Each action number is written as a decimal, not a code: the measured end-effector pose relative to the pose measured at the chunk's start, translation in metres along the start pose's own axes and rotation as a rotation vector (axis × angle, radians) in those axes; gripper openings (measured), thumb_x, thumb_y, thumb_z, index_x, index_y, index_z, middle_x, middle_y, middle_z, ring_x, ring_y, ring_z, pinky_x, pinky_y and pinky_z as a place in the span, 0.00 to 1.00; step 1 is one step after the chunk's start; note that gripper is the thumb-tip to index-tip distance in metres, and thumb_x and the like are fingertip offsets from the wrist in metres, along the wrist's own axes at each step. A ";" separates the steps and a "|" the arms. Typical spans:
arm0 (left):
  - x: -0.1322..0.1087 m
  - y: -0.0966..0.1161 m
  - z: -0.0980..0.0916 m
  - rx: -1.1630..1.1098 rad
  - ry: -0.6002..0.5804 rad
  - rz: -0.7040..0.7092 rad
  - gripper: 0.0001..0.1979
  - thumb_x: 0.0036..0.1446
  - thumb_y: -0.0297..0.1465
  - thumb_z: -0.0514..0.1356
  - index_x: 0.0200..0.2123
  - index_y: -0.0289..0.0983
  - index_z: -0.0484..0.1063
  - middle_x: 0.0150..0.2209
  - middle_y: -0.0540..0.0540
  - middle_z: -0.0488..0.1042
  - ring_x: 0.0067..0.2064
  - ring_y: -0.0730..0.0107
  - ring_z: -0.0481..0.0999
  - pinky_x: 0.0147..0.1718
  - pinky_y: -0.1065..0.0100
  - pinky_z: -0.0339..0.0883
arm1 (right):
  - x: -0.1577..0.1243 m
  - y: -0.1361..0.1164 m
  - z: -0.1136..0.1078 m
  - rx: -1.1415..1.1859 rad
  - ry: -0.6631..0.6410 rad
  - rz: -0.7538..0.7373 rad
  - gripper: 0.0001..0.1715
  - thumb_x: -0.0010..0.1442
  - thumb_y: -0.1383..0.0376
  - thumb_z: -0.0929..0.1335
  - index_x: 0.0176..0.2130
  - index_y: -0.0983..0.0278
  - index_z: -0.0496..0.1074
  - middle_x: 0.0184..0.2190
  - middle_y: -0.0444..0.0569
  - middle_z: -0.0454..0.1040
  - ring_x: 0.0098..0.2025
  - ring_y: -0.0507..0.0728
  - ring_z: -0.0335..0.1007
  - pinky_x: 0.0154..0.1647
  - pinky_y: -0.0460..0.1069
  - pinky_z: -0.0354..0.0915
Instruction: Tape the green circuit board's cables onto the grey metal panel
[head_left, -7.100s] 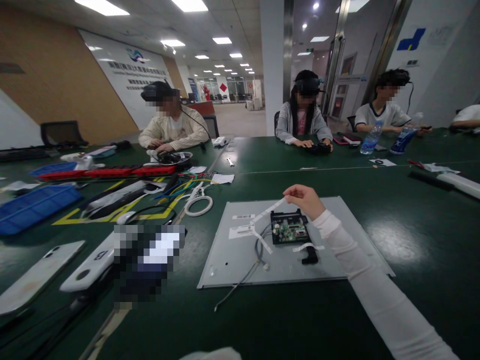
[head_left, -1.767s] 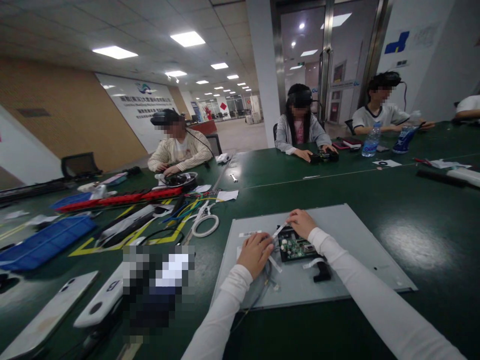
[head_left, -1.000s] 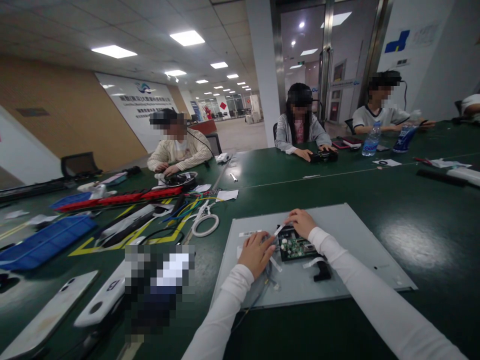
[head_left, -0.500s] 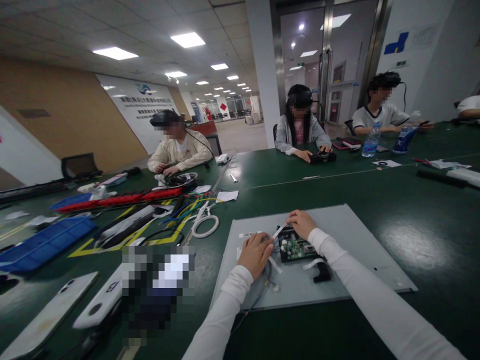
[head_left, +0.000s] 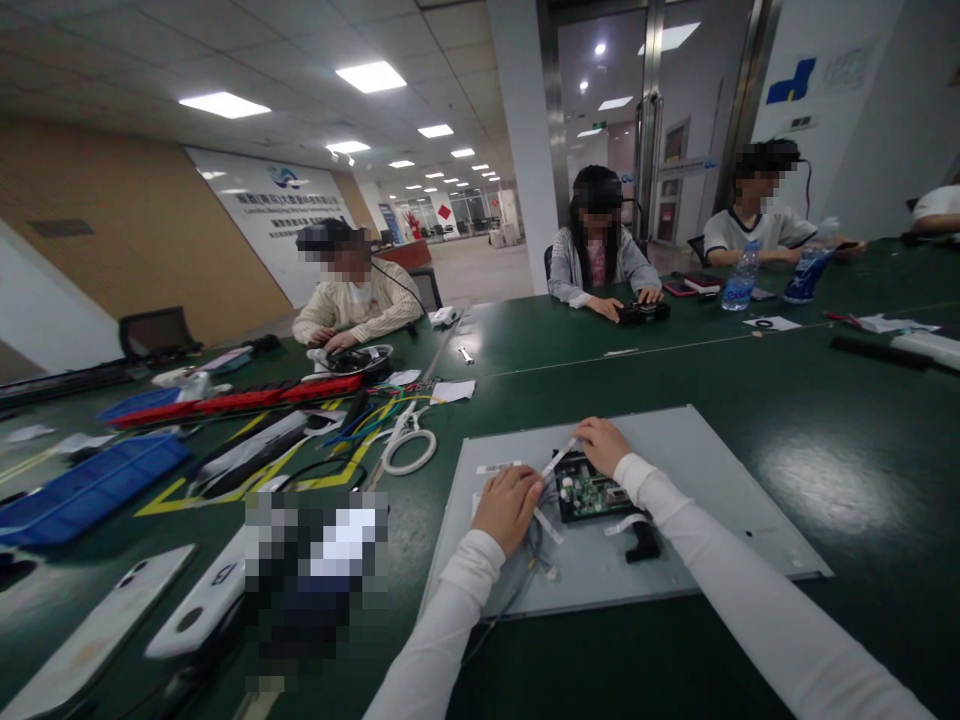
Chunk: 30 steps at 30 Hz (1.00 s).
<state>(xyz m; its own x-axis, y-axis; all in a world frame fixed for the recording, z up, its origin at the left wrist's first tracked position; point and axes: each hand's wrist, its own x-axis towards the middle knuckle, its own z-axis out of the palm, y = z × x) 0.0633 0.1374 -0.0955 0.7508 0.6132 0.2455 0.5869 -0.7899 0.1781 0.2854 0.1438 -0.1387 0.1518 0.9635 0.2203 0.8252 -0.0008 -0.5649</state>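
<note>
A grey flat panel (head_left: 705, 500) lies on the green table in front of me. On it sits a green circuit board (head_left: 592, 492) in a black frame. A narrow white strip (head_left: 559, 457), tape or flat cable, runs slanting between my two hands along the board's upper left edge. My left hand (head_left: 510, 505) pinches its lower end, fingers bent. At the upper end, my right hand (head_left: 602, 445) has its fingertips closed on the strip; the exact grip is partly hidden. Thin grey wires (head_left: 529, 575) trail below my left hand. Another white strip (head_left: 628, 523) and a black piece (head_left: 643, 543) lie below the board.
Left of the panel are a white ring (head_left: 409, 452), coloured wires, a blue tray (head_left: 90, 490), a white phone (head_left: 105, 625) and a white device (head_left: 199, 590). Across the table several people sit at work. Two bottles (head_left: 741, 277) and a small wrench (head_left: 466, 355) stand or lie farther back.
</note>
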 end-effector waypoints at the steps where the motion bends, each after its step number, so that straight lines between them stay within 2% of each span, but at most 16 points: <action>1: 0.000 0.000 0.001 0.007 0.001 0.007 0.17 0.60 0.35 0.42 0.46 0.41 0.65 0.46 0.46 0.65 0.50 0.65 0.60 0.48 0.61 0.56 | 0.000 0.000 0.000 0.003 -0.001 -0.002 0.21 0.51 0.75 0.60 0.42 0.60 0.71 0.43 0.47 0.67 0.46 0.53 0.57 0.49 0.47 0.52; 6: -0.002 -0.004 0.008 0.062 -0.028 0.015 0.19 0.60 0.37 0.42 0.53 0.45 0.57 0.54 0.46 0.57 0.58 0.62 0.49 0.52 0.55 0.51 | -0.001 -0.002 -0.001 0.020 -0.012 -0.017 0.22 0.50 0.76 0.61 0.39 0.55 0.73 0.41 0.45 0.67 0.45 0.52 0.57 0.48 0.47 0.52; 12: -0.002 -0.005 0.012 0.092 -0.065 -0.009 0.19 0.60 0.38 0.41 0.55 0.49 0.53 0.57 0.48 0.54 0.59 0.60 0.46 0.52 0.53 0.49 | -0.001 -0.001 -0.002 0.027 -0.022 -0.017 0.21 0.50 0.75 0.61 0.35 0.55 0.74 0.41 0.45 0.66 0.45 0.53 0.57 0.49 0.47 0.52; 19: -0.002 -0.003 0.011 0.087 -0.073 -0.019 0.19 0.60 0.38 0.42 0.54 0.49 0.55 0.56 0.48 0.54 0.58 0.60 0.48 0.52 0.53 0.49 | -0.001 -0.002 -0.003 0.022 -0.026 -0.019 0.20 0.51 0.74 0.61 0.34 0.54 0.75 0.41 0.44 0.66 0.45 0.53 0.57 0.49 0.48 0.52; 30: -0.001 -0.004 0.008 0.042 -0.027 -0.033 0.17 0.60 0.37 0.42 0.49 0.45 0.63 0.53 0.48 0.59 0.57 0.62 0.51 0.51 0.56 0.52 | 0.000 -0.001 0.000 0.002 -0.010 -0.007 0.16 0.52 0.73 0.61 0.34 0.58 0.75 0.41 0.46 0.67 0.46 0.53 0.58 0.49 0.48 0.52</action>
<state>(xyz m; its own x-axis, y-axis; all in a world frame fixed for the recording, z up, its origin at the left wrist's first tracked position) 0.0624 0.1403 -0.1045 0.7387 0.6391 0.2143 0.6229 -0.7687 0.1456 0.2848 0.1434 -0.1385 0.1403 0.9662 0.2161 0.8250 0.0066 -0.5651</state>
